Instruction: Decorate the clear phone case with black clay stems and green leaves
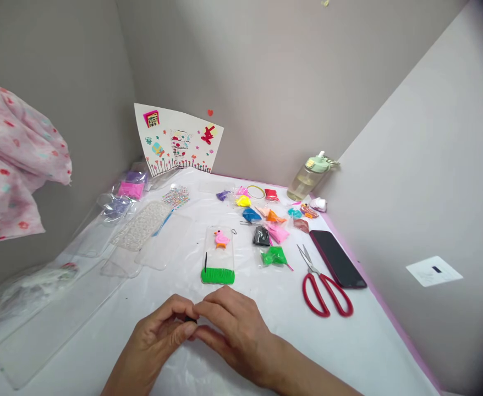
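Note:
Close to the table's front edge, my left hand and my right hand meet fingertip to fingertip. Between them they pinch a small piece of black clay, mostly covered by the fingers. Just beyond lies a clear phone case. It carries a pink clay duck with orange feet, a thin black clay strip at its left side, and a textured green clay band along the near end. Past its right side sits a bag of black clay, with a bag of green clay nearer me.
Red-handled scissors and a dark phone lie on the right. Several colored clay packets, including a blue one, and a water bottle stand farther back. Clear cases and a long transparent sheet cover the left.

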`<state>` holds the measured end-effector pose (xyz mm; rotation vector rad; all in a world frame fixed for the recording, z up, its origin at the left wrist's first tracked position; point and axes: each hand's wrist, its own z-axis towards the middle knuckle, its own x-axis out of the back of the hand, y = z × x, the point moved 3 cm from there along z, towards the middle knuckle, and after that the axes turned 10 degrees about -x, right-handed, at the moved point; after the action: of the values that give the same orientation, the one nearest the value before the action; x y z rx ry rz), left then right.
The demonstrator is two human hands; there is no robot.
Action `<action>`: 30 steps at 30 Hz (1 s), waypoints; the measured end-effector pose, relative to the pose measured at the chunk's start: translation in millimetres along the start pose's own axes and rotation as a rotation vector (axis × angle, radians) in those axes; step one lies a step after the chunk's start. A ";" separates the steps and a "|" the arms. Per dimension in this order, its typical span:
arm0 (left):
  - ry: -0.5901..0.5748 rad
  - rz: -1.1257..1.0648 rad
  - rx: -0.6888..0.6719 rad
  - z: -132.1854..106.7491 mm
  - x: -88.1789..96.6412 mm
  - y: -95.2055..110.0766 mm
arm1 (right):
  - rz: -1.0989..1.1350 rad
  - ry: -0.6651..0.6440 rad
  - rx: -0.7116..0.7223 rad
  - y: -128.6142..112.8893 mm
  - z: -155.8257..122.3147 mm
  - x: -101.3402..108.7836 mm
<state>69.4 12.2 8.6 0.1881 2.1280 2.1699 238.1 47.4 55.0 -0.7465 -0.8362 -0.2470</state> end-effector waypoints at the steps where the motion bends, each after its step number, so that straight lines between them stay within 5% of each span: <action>1: 0.002 0.009 -0.016 0.5 -0.9 0.3 | 0.004 0.004 0.009 -0.3 -0.4 0.1; 9: 0.107 -0.025 0.066 -1.3 -0.3 -7.7 | 0.010 0.040 0.004 2.4 -3.9 0.4; 22: 0.046 0.180 -0.021 4.5 -11.8 -0.9 | 0.093 -0.032 0.027 11.2 -11.7 -11.1; 25: 0.023 0.263 -0.034 4.3 -12.5 2.4 | 0.328 -0.153 -0.143 12.7 -9.3 -10.4; 30: 0.122 0.358 -0.009 -2.5 12.7 8.6 | 0.998 -0.440 -0.660 14.2 -3.5 -4.8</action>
<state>56.6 11.5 17.4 0.4829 2.2994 2.4364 243.7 54.9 42.8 -1.7848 -0.6892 0.5898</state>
